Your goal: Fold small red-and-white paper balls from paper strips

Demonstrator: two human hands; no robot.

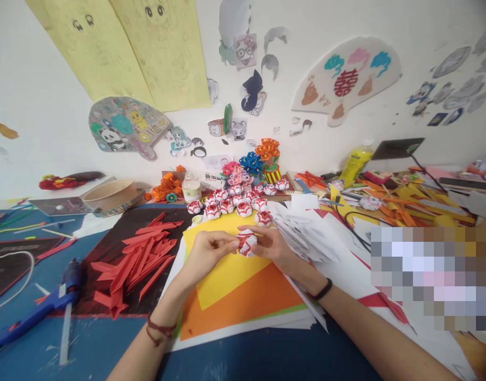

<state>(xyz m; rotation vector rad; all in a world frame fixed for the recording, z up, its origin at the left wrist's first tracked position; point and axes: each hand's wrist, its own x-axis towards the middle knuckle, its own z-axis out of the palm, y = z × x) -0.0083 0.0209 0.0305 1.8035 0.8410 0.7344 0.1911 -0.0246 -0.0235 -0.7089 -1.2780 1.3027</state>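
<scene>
Between my two hands is a red and white folded paper flower [247, 244], held above a yellow paper sheet [211, 286]. My left hand [211, 251] pinches its left side with thumb and fingertips. On the right side, my right hand [272, 246] grips it with the thumb in front and the fingers behind. Just beyond my hands sits a cluster of similar red and white paper flowers [226, 206]. Red folded paper strips [135, 259] lie in a loose pile left of my left hand. Beside my right hand spreads a heap of white paper strips [306, 235].
A blue glue gun [48, 307] lies at the left on the blue table [230, 360]. Orange paper [243, 301] is under the yellow sheet. Behind stand a round tan container [110, 196], a small jar [191, 189] and a yellow bottle [356, 164]. Coloured scraps [409, 206] crowd the right.
</scene>
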